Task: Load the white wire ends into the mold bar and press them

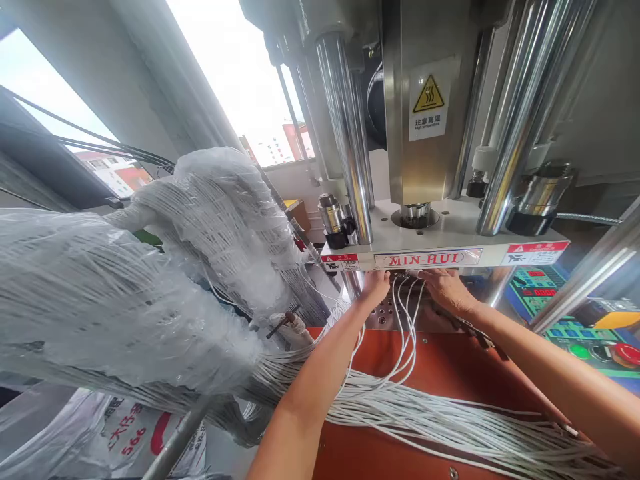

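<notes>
Both hands reach under the front edge of the machine's upper plate, which is marked MIN-HUI. My left hand is at the left of the gap, its fingers drawn together and partly hidden by the plate. On the other side, my right hand has its fingers bent inward, the tips close to a small pale piece under the plate. What either hand grips is too hidden to name. Several white cables hang down from the gap between the hands. They run to a thick bundle of white cables across the red-brown table.
Plastic-wrapped cable bundles hang at left over a metal bar. Polished columns flank a metal block with a high-temperature label. A control panel with green and red buttons stands at right. A printed sack lies lower left.
</notes>
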